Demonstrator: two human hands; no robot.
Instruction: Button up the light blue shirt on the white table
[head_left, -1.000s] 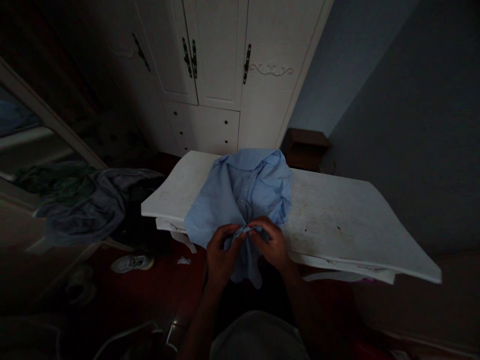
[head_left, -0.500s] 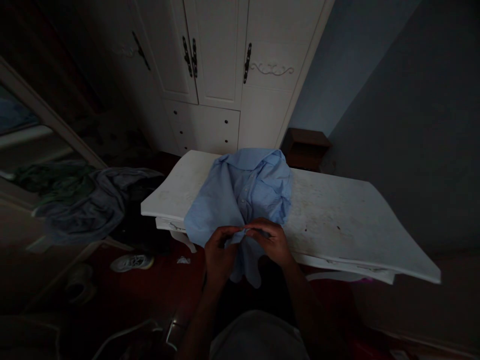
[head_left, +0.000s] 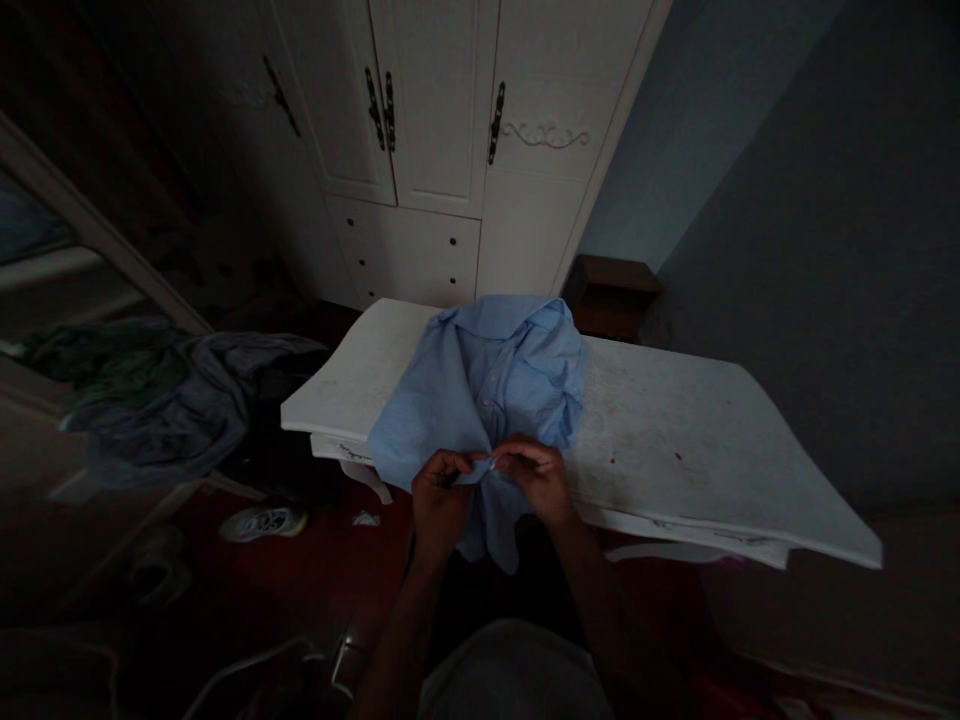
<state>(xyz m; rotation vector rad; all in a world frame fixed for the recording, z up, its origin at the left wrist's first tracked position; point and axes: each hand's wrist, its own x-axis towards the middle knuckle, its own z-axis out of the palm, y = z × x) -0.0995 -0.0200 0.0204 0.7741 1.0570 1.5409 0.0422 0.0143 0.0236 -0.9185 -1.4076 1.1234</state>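
A light blue button-up shirt (head_left: 427, 400) lies across the white table (head_left: 675, 430), collar toward the far edge and lower part hanging over the near edge. Small buttons run down its front placket. My left hand (head_left: 441, 495) pinches the front edge of the shirt between thumb and fingers. Close beside it, my right hand (head_left: 538, 478) pinches the same placket at a small pale spot, perhaps a button, too dim to be sure. Both hands are at the table's near edge, fingertips a little apart.
A white wardrobe (head_left: 427, 110) stands behind the table. Grey and green clothes (head_left: 172, 410) are heaped at left, with a sneaker (head_left: 262, 524) on the red floor below. A small brown cabinet (head_left: 619, 275) sits at the back right, by the wall.
My left fingertips have drawn slightly left, away from the right ones, leaving a strip of placket showing between them. The shirt otherwise lies as before.
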